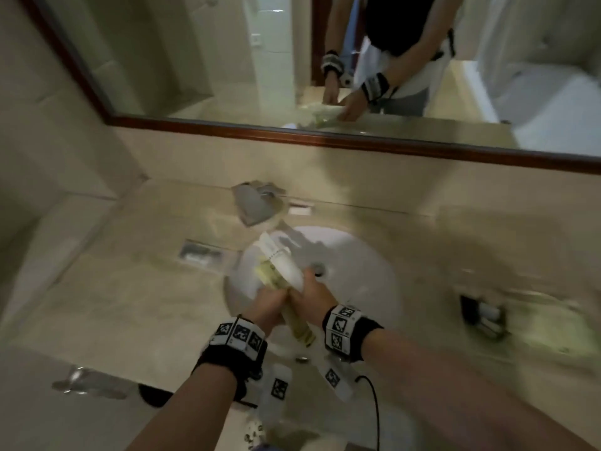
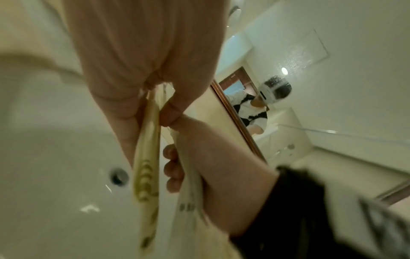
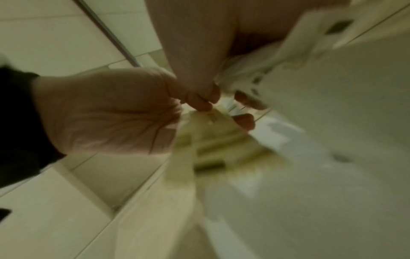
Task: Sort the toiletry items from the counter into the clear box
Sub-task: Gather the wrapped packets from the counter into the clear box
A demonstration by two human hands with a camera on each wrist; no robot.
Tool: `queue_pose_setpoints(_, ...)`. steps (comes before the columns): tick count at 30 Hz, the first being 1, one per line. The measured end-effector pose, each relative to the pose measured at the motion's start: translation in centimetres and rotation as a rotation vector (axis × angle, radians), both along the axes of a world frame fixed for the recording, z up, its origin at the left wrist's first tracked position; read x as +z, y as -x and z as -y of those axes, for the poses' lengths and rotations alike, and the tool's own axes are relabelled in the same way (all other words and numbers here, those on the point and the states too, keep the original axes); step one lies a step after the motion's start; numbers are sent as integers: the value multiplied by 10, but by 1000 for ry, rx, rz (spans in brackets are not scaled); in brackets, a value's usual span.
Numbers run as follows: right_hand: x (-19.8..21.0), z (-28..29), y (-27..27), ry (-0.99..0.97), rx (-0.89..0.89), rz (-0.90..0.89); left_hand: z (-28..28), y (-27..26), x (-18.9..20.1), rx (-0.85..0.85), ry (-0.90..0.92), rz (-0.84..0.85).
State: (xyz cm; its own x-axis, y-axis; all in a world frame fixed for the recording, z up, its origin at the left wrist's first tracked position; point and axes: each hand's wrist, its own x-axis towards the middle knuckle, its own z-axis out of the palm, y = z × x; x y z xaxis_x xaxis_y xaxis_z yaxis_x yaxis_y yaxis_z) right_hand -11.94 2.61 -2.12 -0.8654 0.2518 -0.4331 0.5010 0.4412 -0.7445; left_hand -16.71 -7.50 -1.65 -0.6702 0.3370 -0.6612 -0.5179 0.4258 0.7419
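Both hands meet over the white sink (image 1: 351,255). My left hand (image 1: 270,309) (image 2: 150,112) pinches a flat yellow-green patterned packet (image 1: 299,330) (image 2: 146,175) (image 3: 221,149) between thumb and fingers. My right hand (image 1: 313,296) (image 3: 226,91) grips a white packet (image 1: 281,260) (image 2: 190,219) (image 3: 288,52) that points up and left toward the faucet. The two packets overlap where the hands touch. A blurred clear container (image 1: 553,320) with pale green contents sits on the counter at the right.
A chrome faucet (image 1: 257,203) stands behind the sink. A small clear tray (image 1: 201,255) lies on the beige counter (image 1: 130,288) to its left; a dark item (image 1: 481,317) lies to the right. A framed mirror (image 1: 325,138) runs along the back wall.
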Motion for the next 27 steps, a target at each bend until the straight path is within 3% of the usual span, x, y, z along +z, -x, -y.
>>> queue_pose_setpoints(5,7,-103,-104,-156,-86,6,-109,-80,11,-92,-157,184)
queue_pose_setpoints(8,3,-149,-154,-314,-135,-11,-169,-126,12,-188,-148,218)
queue_pose_setpoints(11,5,-185,-194,-343,-160,-4,-211,-159,11,-262,-137,274)
queue_pose_setpoints(15,0,-216,-228,-314,-169,-20,-252,-185,-4,-320,-85,326)
queue_pose_setpoints(21,-5,-245,-260,-47,-258,-36,-291,-213,-11,-182,-130,429)
queue_pose_setpoints(27,1,-296,-288,-272,-214,109,-312,-230,-8,-357,-150,440)
